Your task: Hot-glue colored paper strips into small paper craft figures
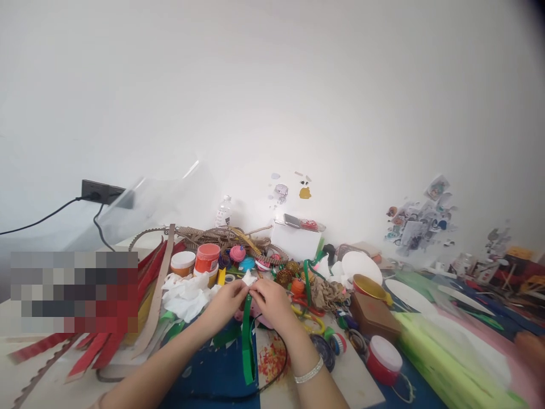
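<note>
My left hand (226,302) and my right hand (271,301) meet above the cluttered table, fingers closed in a pinch. A glossy green strip (247,346) hangs down in a loop from between the fingertips. Just above them shows a small white piece (248,277); whether it is held or lies behind, I cannot tell. Crumpled white tissue (187,296) lies left of my left hand. Behind my hands sit a pink rolled coil (237,254) and a blue one (247,264). A pink thing under my hands is mostly hidden.
Paint jars (207,258) stand at the back left beside red cardboard strips (106,346). On the right are a brown box (374,321), a red jar with a white lid (384,359) and white ovals (411,295). A black cable crosses the front. Another hand (530,346) shows at the right edge.
</note>
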Tool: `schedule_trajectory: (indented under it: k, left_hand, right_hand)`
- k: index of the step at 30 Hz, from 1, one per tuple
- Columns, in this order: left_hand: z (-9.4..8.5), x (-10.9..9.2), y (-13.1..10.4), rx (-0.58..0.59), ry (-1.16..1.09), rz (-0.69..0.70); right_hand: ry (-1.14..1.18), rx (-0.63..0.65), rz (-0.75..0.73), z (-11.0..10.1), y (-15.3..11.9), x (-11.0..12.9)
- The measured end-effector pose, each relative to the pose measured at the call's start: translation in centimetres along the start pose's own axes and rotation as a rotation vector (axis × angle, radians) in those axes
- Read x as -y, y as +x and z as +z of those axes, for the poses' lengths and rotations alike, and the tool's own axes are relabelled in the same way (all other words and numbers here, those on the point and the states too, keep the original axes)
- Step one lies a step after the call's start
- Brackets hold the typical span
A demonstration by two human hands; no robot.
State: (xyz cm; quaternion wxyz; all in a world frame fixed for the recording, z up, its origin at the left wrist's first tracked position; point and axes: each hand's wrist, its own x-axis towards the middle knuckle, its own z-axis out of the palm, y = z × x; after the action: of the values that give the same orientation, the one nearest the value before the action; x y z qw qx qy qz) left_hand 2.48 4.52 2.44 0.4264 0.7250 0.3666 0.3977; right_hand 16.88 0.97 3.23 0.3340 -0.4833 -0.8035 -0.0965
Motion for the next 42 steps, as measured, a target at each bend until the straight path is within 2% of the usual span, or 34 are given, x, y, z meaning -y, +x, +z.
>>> schedule_trajectory:
  k: [6, 11, 15, 25, 33, 42]
  left_hand:
    - [0.4, 0.5, 0.1, 0.023, -0.138, -0.097]
    - [0.3, 0.6, -0.1, 0.092, -0.325, -0.168]
    - [0.0, 0.4, -0.3, 0.116, -0.405, -0.182]
    - [0.0, 0.7, 0.5, 0.088, -0.312, -0.144]
    - [-0.2, 1.0, 0.8, 0.054, -0.281, -0.089]
    - [-0.4, 1.2, 0.8, 0.051, -0.257, -0.143]
  right_hand:
    - [-0.043, 0.03, -0.061, -0.2, -0.1, -0.1]
    - [-0.066, 0.036, -0.101, 0.1, 0.0, -0.3]
    - [-0.052, 0.015, -0.063, 0.2, 0.0, -0.2]
    - [0.089, -0.031, 0.17, 0.3, 0.0, 0.1]
    - [0.29, -0.018, 0.249, 0.6, 0.3, -0.2]
    - [0.561, -0.06, 0.336, 1.3, 0.5, -0.2]
